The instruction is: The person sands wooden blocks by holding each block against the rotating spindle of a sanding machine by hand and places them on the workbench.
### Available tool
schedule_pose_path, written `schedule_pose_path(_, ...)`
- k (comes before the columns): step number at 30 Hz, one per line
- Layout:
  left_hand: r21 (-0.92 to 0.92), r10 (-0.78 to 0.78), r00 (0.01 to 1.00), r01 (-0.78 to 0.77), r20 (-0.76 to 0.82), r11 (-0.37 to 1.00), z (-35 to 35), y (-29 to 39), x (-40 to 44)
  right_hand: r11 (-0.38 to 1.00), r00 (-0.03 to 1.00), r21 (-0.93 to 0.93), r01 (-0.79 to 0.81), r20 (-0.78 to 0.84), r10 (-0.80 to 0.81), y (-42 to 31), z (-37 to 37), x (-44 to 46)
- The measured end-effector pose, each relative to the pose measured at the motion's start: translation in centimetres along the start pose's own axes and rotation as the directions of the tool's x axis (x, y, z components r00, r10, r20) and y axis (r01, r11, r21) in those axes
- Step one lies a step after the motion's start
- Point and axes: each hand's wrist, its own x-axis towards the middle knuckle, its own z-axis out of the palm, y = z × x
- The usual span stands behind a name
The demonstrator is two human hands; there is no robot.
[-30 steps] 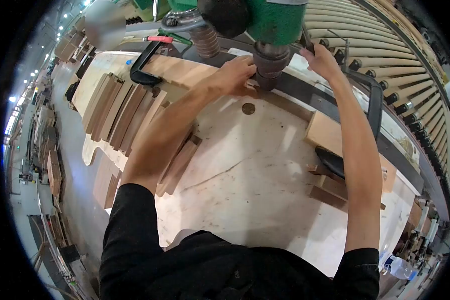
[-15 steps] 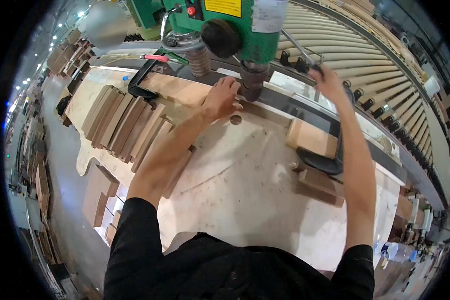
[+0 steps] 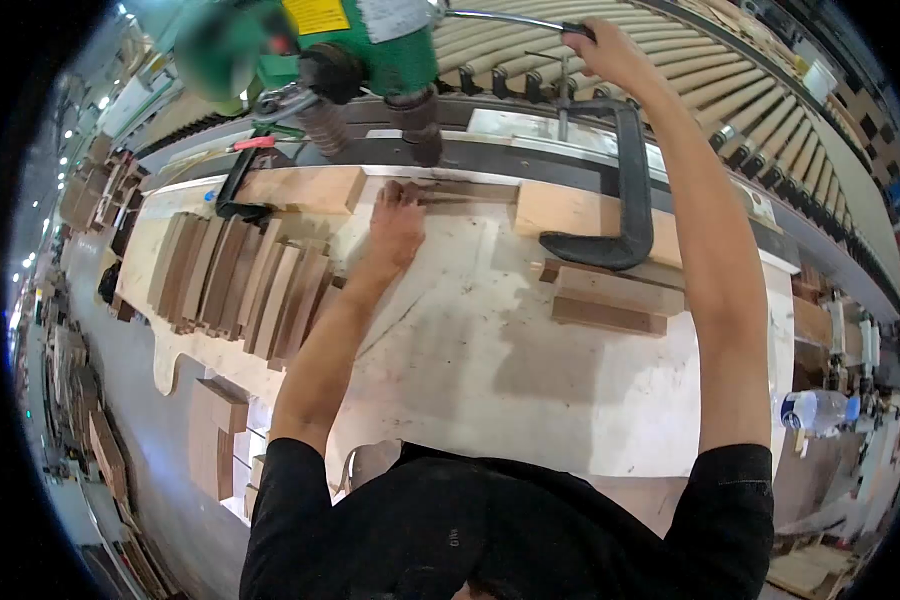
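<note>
My right hand is closed on the dark knob of a metal lever, which reaches left to the green drill press. On the pale board, my left hand has its fingers bent at the left end of a thin wooden strip. That strip lies against the fence, below the machine's dark chuck. A light wood block is left of my left hand, and another light block lies right of the strip under a black clamp.
Stacked wooden strips stand at the left. Two short wood pieces lie near the clamp. A second clamp is at the far left. A roller conveyor runs behind the board. A plastic bottle is at the right.
The view has shifted, with the machine now further left. My right hand has moved up and outward with the lever, which has swung up. My left hand stays by the strip beneath the chuck.
</note>
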Motion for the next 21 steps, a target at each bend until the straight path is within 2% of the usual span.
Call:
schedule_pose_path(1,0.090,0.025,0.996,-0.033,0.087,0.995,-0.6,-0.2,-0.1,0.998,1.000,0.059,-0.012,0.018,0.011,-0.2,-0.1,0.1)
schedule_pose_path(2,-0.104,-0.088,0.996,0.086,-0.018,0.991,-0.3,-0.4,-0.3,0.993,0.999,0.114,-0.028,0.037,0.024,-0.2,-0.1,0.2)
schedule_pose_path(3,-0.174,-0.120,0.993,0.117,-0.008,0.978,-0.2,-1.1,-0.6,0.985,0.997,0.167,-0.052,0.059,0.042,-0.1,0.0,0.1)
schedule_pose_path(4,-0.248,-0.147,0.989,0.144,0.009,0.958,-0.8,-1.2,-1.0,0.991,0.999,0.127,-0.032,-0.018,0.035,-0.6,0.0,-0.4)
schedule_pose_path(5,-0.323,-0.167,0.986,0.168,0.030,0.931,-2.1,-0.8,-1.3,0.996,1.000,0.089,-0.017,0.004,0.017,-0.8,0.0,-0.4)
schedule_pose_path(6,-0.420,-0.261,0.965,0.248,0.026,0.873,-3.5,-0.3,-2.2,0.999,1.000,0.050,-0.008,0.023,0.007,-0.8,-0.2,-0.2)
schedule_pose_path(8,-0.405,-0.265,0.962,0.214,-0.074,0.889,-3.8,-1.1,-4.1,1.000,1.000,0.011,-0.014,0.026,0.014,-0.5,-0.3,-0.2)
schedule_pose_path(9,-0.469,-0.320,0.947,0.273,-0.022,0.840,-5.5,-0.8,-5.2,1.000,1.000,0.011,-0.024,0.011,0.024,-0.5,-0.1,0.0)
schedule_pose_path(10,-0.543,-0.282,0.958,0.215,-0.043,0.812,-9.1,0.4,-6.1,0.999,0.999,0.011,-0.035,-0.004,0.035,-0.5,0.1,-0.1)
schedule_pose_path(11,-0.586,-0.321,0.940,0.196,-0.116,0.786,-9.0,0.4,-7.4,0.994,0.995,0.070,-0.087,0.046,0.084,-1.5,-0.6,-0.8)
schedule_pose_path(12,-0.646,-0.371,0.926,0.246,-0.062,0.722,-10.8,1.8,-8.0,0.982,0.987,0.126,-0.139,0.098,0.127,-3.1,-2.1,-1.5)
schedule_pose_path(13,-0.654,-0.322,0.945,0.211,-0.052,0.726,-12.5,3.3,-8.2,0.966,0.975,0.179,-0.187,0.156,0.160,-3.7,-2.8,-2.1)
schedule_pose_path(16,-0.722,-0.184,0.981,0.083,-0.063,0.687,-14.2,8.2,-9.0,0.998,0.996,0.038,0.051,-0.081,-0.048,0.1,0.6,0.4)
schedule_pose_path(18,-0.754,-0.085,0.993,-0.003,-0.078,0.657,-12.9,11.4,-9.6,0.990,0.995,0.107,-0.093,0.036,0.090,-2.5,-1.4,-1.4)
schedule_pose_path(19,-0.742,-0.075,0.997,0.048,-0.004,0.668,-13.5,13.5,-9.6,0.976,0.984,0.137,-0.167,0.092,0.155,-3.7,-2.2,-2.0)
schedule_pose_path(21,-0.788,-0.020,0.997,-0.042,-0.069,0.615,-12.3,16.1,-9.4,0.984,0.988,0.108,-0.144,0.074,0.137,-3.7,-2.2,-1.9)
